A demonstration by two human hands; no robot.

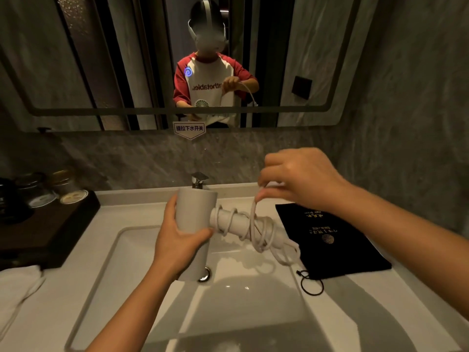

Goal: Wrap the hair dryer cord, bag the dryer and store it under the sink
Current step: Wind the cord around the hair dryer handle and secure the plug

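Observation:
My left hand point(177, 232) grips the barrel of a pale grey hair dryer point(195, 212), held upright over the white sink basin point(132, 250). Its handle points right, with the white cord point(256, 232) coiled around it in several loops. My right hand point(299, 179) is above the handle and pinches a length of that cord. A black drawstring bag point(335, 240) with gold print lies flat on the counter to the right, its cord loop point(312, 285) near the basin's edge.
A chrome faucet point(199, 180) stands behind the dryer. Glass jars point(50, 191) sit on a dark tray point(50, 232) at the left. A white towel point(17, 288) lies at the front left. A mirror point(152, 59) hangs above.

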